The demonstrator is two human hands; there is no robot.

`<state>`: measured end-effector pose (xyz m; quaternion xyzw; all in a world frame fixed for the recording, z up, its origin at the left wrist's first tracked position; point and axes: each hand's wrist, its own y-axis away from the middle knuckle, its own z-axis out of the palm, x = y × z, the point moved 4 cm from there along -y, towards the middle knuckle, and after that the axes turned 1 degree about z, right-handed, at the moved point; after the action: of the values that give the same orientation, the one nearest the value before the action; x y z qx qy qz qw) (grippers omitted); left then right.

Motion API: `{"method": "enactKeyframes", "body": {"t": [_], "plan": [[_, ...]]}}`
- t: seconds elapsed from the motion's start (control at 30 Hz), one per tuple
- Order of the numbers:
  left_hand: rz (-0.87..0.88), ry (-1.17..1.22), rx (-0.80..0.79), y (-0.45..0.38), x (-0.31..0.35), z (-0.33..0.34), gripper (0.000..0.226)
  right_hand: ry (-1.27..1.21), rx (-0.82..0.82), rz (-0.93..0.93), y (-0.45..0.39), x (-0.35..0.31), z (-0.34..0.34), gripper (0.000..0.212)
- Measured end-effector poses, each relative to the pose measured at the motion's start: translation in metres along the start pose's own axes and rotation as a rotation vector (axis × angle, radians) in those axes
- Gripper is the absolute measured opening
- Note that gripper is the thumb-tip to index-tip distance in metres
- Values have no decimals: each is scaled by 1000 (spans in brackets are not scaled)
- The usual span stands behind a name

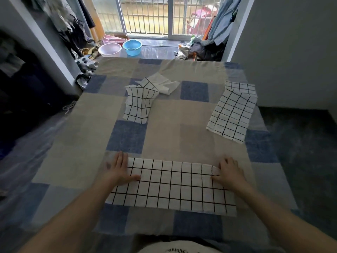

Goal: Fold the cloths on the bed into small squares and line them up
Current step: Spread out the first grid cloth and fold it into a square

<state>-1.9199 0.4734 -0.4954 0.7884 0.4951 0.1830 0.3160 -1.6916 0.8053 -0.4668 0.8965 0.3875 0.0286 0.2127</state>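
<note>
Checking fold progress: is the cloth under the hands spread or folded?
Folded, apparently: the cloth lies as a flat, long strip; layers cannot be seen.

Person, seen from a head-worn camera, past record of appearance only.

Left hand [119, 170]: bare, no glove, no ring or band visible; four fingers and a thumb were in view.

Right hand [230, 173]: bare likewise, no ring, watch or strap visible at the wrist.

Forearms: both were uncovered along their whole visible length, from the wrists back to the lower corners of the view; no sleeve edge showed on either one.

Torso: a light, off-white garment [175, 247] showed at the bottom centre edge, carrying dark printed lettering or a motif, too small and cropped to be read.
</note>
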Motion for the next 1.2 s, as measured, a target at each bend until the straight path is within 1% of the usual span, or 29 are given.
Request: {"method": "enactKeyframes", "body": {"t": [0.03,0.1,0.17,0.23,0.33,0.4,0.43,0.47,0.53,0.57,0.6,0.63,0.67,0.7,0.73,0.77,0.8,0.83,0.87,0.93,0.97,1.0,1.03,1.1,1.13,1.2], "plan": [[6,2,-1,0,0,0,122,-47,-11,-2,-4,0,-5,41],[17,12,2,1,-1,0,122,-216,-65,-7,-6,0,-13,25],[18,26,17,0,-3,4,122,-340,-97,-10,-5,0,-18,23],[9,21,30,-1,-4,3,124,-365,-103,-42,-4,1,-22,17],[-39,-149,65,5,8,-16,122,-391,-107,-99,-4,0,-34,12],[-31,-267,144,12,29,-40,107,-431,-82,-153,-4,-5,-47,13],[4,-266,186,14,43,-51,98,-426,-82,-189,-2,-10,-54,13],[75,-205,215,16,59,-59,90,-410,-95,-221,-1,-15,-61,11],[307,54,205,21,95,-69,76,-363,-123,-286,1,-28,-73,6],[439,199,179,27,116,-73,71,-310,-97,-313,2,-34,-80,9],[561,315,144,36,135,-78,68,-234,-44,-343,3,-40,-88,16],[651,378,115,45,152,-85,65,-169,3,-369,5,-46,-97,23],[724,395,93,50,165,-92,60,-147,27,-401,8,-53,-106,25],[783,379,70,53,176,-98,51,-173,24,-436,11,-60,-115,22],[830,354,52,57,184,-105,37,-231,7,-457,15,-66,-123,17],[854,328,42,58,190,-111,18,-310,7,-478,20,-72,-131,12],[878,297,46,60,193,-120,7,-390,20,-487,22,-75,-137,10],[888,264,62,59,196,-127,18,-460,29,-473,22,-74,-141,13],[896,231,84,59,196,-136,22,-522,9,-448,22,-71,-146,22],[876,218,134,55,192,-157,16,-551,-142,-373,16,-64,-145,44],[853,228,171,51,187,-167,11,-496,-216,-341,13,-62,-142,51],[836,238,226,47,181,-179,10,-440,-254,-309,8,-59,-139,50],[823,242,279,44,175,-190,11,-417,-241,-274,2,-57,-139,41],[811,244,375,42,166,-215,7,-467,-116,-200,-10,-59,-151,17],[804,241,425,45,163,-229,5,-492,-22,-197,-16,-62,-163,10],[787,243,561,52,158,-262,10,-526,202,-249,-24,-71,-198,8]]}}
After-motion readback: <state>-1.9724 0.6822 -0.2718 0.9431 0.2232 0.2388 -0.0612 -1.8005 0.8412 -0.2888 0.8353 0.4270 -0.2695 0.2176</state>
